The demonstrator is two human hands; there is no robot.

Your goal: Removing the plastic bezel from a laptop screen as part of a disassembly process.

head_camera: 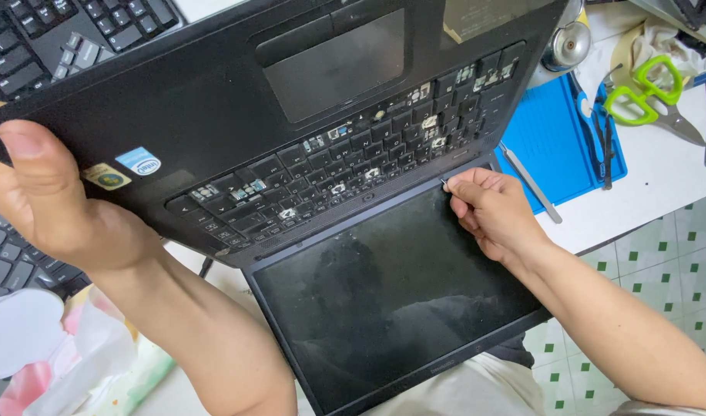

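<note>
An open laptop (pixel 291 154) is held out past the near edge of the bench (pixel 661 181), its base up over the bench and its dark screen (pixel 391 300) hanging down toward the person's lap. The left hand (pixel 48 192) has its grip clenched on the left corner of the base, thumb flat on the palm rest beside two stickers (pixel 125 169). Several keys are missing from the keyboard (pixel 353 162). The right hand (pixel 491 212) is pinched shut on a thin metal tool (pixel 445 185), its tip touching the hinge line at the screen's upper right corner. On the bench's right side lie a blue mat (pixel 553 142), a slim metal pry bar (pixel 530 183) and green-handled scissors (pixel 645 92). Black keyboards (pixel 52 35) sit to the left.
</note>
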